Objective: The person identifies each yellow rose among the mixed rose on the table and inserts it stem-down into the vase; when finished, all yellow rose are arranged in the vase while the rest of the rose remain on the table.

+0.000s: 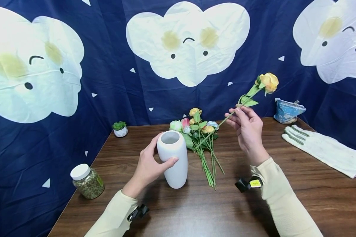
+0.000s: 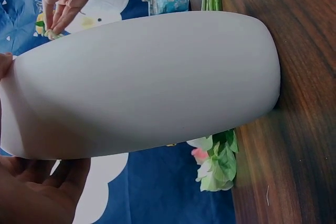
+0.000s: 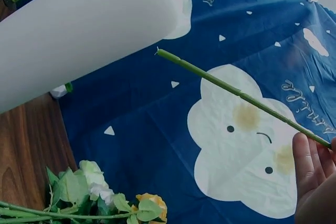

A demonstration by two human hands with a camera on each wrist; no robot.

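Note:
A white vase [image 1: 177, 168] stands upright on the wooden table, its round mouth facing up. My left hand [image 1: 151, 163] grips the vase near its top, thumb across the front and fingers round the far side. My right hand [image 1: 247, 128] pinches the green stem of a yellow artificial rose [image 1: 269, 82], raised above the table to the right of the vase. The rose's head tilts up to the right, and its bare stem end [image 3: 168, 55] points down-left, apart from the vase in the right wrist view. Behind the vase lies a bunch of artificial flowers [image 1: 195, 126], partly hidden by it.
A jar of dried green bits [image 1: 90, 184] with a white lid stands at the left. A small potted succulent [image 1: 120, 130] sits at the back left. At the right are a blue pouch [image 1: 287, 111] and a white glove [image 1: 329, 148]. Blue cloud-print cloth [image 1: 106, 108] surrounds the table.

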